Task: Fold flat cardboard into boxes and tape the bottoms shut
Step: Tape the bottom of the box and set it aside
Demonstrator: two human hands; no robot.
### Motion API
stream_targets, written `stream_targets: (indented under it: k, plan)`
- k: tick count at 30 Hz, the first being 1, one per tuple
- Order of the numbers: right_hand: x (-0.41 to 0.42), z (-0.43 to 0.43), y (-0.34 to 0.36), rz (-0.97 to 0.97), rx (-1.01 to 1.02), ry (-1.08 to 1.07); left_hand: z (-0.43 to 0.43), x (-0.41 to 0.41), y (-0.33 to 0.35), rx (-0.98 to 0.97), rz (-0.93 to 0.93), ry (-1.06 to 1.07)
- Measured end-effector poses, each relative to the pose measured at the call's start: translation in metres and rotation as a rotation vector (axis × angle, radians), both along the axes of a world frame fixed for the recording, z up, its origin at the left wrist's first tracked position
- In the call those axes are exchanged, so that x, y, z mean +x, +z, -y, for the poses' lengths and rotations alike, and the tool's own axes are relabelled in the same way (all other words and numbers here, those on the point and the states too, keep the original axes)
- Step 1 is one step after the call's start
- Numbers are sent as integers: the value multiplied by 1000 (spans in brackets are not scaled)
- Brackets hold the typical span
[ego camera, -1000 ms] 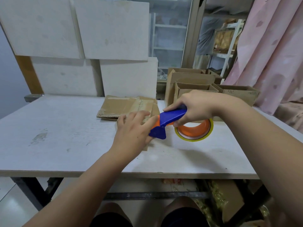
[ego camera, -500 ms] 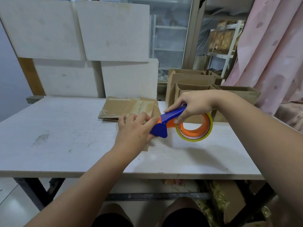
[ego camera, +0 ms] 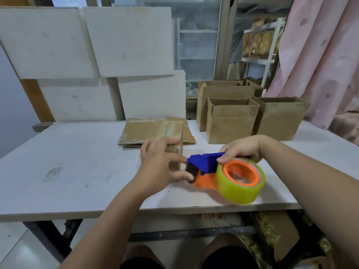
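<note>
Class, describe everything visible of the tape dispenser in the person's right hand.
The tape dispenser is plastic: a blue handle and hood over an orange body, with a black roller at its front. A thick roll of tape, clear and yellowish, sits on its orange hub. The right hand grips the handle from above, holding it near the front edge of the table. Thumb and forefinger of the left hand flank its black front end.

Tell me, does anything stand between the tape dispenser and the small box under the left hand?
No separate object. Only the left hand: it rests on the box, and its thumb and forefinger reach the mouth of the tape dispenser, which the right hand grips.
</note>
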State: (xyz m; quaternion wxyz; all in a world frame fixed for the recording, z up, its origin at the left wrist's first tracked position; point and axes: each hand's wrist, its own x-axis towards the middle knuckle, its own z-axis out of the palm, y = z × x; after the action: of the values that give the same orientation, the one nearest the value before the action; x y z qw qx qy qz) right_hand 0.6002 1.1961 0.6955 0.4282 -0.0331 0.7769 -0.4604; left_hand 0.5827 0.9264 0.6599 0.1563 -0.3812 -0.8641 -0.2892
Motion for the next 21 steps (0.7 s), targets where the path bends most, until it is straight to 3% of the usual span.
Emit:
stream_targets:
  k: [6, 10, 15, 21]
  plan:
    - [5, -1, -27, 51, -114, -87, 4, 1, 13, -144, 103, -40]
    - [3, 4, -28, 80, -141, -87, 8, 0, 29, -189, 271, -114]
    - [2, 14, -22, 60, -180, 6, 14, -9, 42, -175, 435, -155]
    - [-2, 6, -33, 26, -275, -78, 14, -8, 41, -93, 427, -182]
